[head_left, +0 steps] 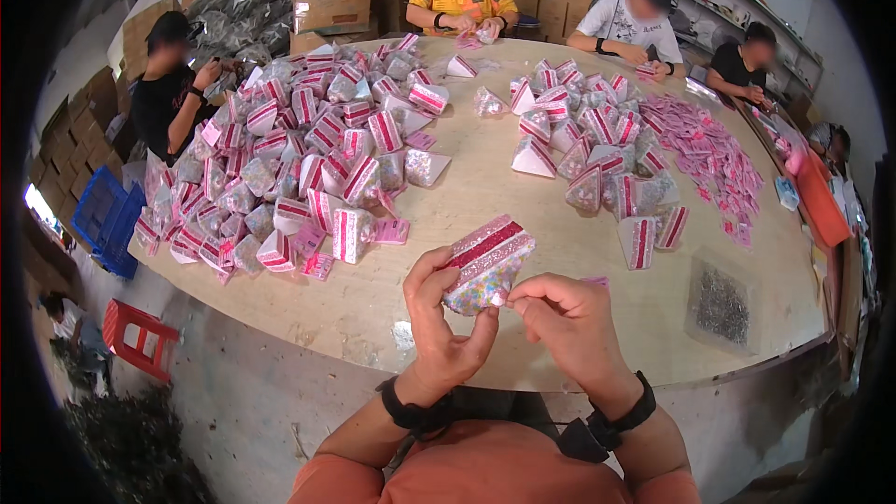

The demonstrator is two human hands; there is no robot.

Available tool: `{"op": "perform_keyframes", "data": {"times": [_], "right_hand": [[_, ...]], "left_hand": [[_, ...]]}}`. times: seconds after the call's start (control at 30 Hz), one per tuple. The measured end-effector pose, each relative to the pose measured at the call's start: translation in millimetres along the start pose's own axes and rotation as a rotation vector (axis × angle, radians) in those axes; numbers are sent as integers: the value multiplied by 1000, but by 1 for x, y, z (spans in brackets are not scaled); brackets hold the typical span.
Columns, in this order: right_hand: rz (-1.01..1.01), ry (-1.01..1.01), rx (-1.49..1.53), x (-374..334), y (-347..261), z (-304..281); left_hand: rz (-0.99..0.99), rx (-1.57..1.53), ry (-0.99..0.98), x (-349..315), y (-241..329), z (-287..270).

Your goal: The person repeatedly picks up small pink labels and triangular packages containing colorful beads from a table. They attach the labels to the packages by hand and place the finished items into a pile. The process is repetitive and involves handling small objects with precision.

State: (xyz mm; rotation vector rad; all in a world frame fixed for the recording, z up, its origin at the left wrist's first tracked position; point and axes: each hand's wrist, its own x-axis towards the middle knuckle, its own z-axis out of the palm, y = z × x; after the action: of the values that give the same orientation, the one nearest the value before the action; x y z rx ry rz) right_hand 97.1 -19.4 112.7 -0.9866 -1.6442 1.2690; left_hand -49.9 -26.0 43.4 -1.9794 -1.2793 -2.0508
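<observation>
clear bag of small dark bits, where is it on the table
In the head view the clear bag of small dark bits lies flat near the wooden table's right front edge, right of the right hand.

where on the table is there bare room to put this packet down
Bare wood lies ahead of the held packet, between the left pile and right pile, running toward the far edge. Also bare: the near table edge, left of the left hand. Both piles are crowded.

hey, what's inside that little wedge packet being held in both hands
Through the clear lower part of the wedge packet, small multicoloured bits show, too fine to identify. The pink and red striped band hides the upper part, and the left hand and right hand cover its underside.
</observation>
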Motion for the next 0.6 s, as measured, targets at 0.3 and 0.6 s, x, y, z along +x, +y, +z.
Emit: {"op": "perform_keyframes", "data": {"times": [0.3, 0.6], "right_hand": [[14, 16, -20, 0, 0, -2], [46, 21, 54, 1, 3, -5]], "left_hand": [[14, 13, -7, 0, 0, 3], [-5, 12, -64, 1, 4, 4]]}}
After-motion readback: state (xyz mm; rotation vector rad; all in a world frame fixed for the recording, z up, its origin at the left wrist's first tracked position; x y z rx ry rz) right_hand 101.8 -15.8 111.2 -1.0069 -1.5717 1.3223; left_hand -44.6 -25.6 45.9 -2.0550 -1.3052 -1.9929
